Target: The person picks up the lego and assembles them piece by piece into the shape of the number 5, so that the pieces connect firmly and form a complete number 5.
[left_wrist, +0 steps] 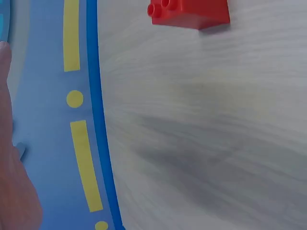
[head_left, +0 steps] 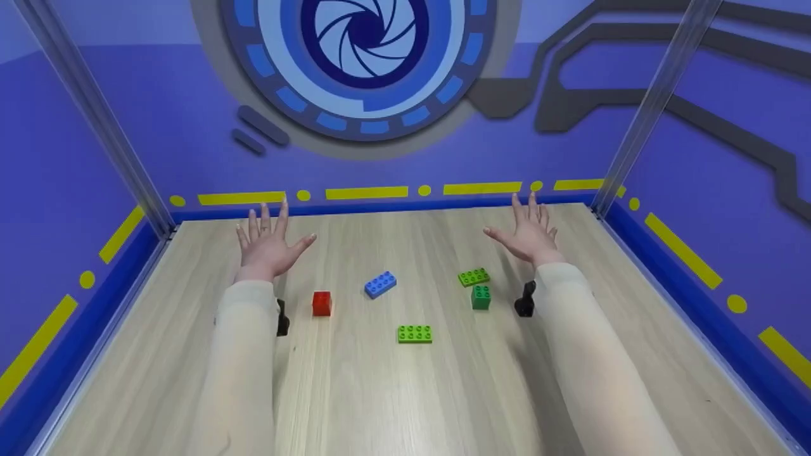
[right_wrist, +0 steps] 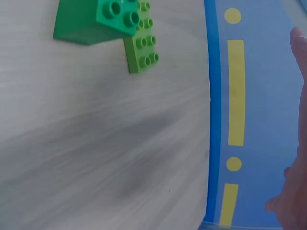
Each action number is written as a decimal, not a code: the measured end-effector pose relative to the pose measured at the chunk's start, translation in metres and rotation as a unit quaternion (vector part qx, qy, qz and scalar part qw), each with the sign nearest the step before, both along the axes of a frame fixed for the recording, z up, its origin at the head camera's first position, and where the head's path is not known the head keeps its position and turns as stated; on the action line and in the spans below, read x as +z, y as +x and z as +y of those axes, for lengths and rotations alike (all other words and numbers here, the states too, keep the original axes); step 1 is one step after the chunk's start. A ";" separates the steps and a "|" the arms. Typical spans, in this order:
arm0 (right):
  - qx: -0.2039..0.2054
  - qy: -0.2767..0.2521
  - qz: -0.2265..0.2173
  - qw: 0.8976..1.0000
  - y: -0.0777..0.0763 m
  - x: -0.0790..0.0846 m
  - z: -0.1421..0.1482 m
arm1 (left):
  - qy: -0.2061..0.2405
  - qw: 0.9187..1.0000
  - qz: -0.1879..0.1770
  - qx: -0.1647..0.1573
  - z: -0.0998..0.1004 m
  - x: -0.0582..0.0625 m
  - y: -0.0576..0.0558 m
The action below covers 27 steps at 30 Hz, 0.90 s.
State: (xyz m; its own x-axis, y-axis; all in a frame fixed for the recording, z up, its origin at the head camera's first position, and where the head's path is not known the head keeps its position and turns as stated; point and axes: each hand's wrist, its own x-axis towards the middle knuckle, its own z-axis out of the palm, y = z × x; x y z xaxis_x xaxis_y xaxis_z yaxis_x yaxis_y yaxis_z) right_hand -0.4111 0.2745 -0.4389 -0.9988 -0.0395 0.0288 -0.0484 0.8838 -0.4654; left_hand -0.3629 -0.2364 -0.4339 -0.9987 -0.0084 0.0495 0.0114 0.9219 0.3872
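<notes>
Back wall [head_left: 146, 114]: purple, round emblem [head_left: 367, 28] top centre, yellow dashes low down.
Side walls: left one [head_left: 51, 190] and right one [head_left: 747, 215] box in the frame edges.
Table [head_left: 355, 392]: wood-grain, fills centre and bottom.
Sleeves: left sleeve [head_left: 244, 373] and right sleeve [head_left: 602, 361], cream, run up from bottom edge and cover parts of the table; black pieces [head_left: 282, 318] at both cuffs.
Left hand [head_left: 267, 247]: left of centre, fingers straight and spread, thumb out, grip apart; raised, red block nearest.
Right hand [head_left: 527, 234]: right of centre, same pose, grip apart; nearest the green pair.
Blue block [head_left: 380, 285]: mid-frame, set diagonally, between the hands.
Near lime block [head_left: 415, 334]: below centre, long side level, well apart from both hands.
Far lime block [head_left: 474, 277]: right of centre, just behind dark green; partly hidden by it in right wrist view, contact can't tell.
Red block [head_left: 322, 304]: left of centre, beside left cuff.
Dark green block [head_left: 481, 297]: right of centre, upright, studs up.
</notes>
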 end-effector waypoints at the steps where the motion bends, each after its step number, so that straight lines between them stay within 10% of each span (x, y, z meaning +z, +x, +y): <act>1: 0.001 -0.009 -0.001 1.000 0.001 -0.002 0.000 | 0.012 1.000 0.002 -0.001 0.001 -0.001 0.000; 16: 0.026 -0.134 0.041 0.990 0.012 -0.028 -0.009 | 0.172 0.983 0.051 -0.029 0.031 -0.019 0.014; 27: 0.037 -0.255 0.082 0.963 0.029 -0.041 -0.017 | 0.276 0.949 0.117 -0.100 0.075 -0.028 0.039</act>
